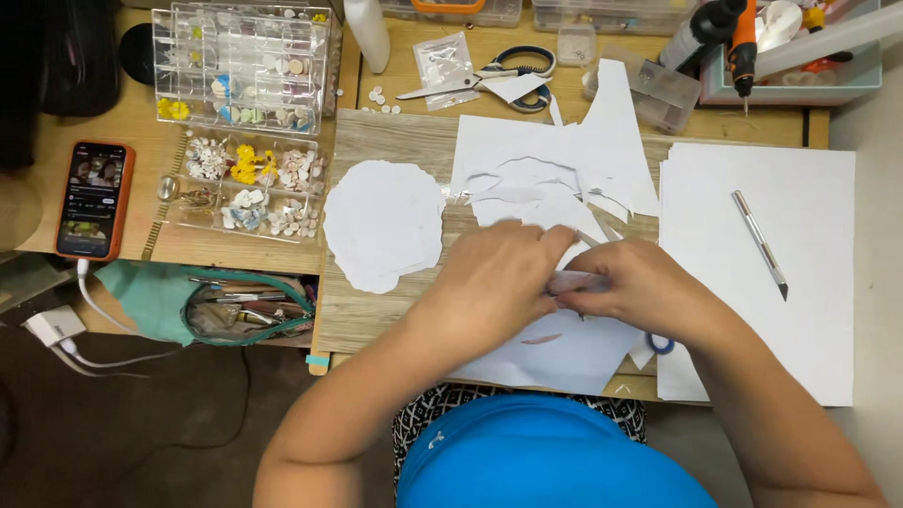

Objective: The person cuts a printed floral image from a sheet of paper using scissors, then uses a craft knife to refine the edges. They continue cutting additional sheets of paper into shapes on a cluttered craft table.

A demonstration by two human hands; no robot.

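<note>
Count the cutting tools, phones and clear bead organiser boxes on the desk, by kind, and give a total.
Scissors: 1, grey-handled scissors at the back of the desk
Craft knife: 1, craft knife on the white sheet
Phone: 1, orange-cased phone
Clear bead organiser boxes: 2, upper box, lower box
Total: 5

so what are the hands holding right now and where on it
Both hands pinch a small pale scrap of paper between them: the left hand on its left end, the right hand on its right end. The right hand's blue loop is mostly hidden.
</note>
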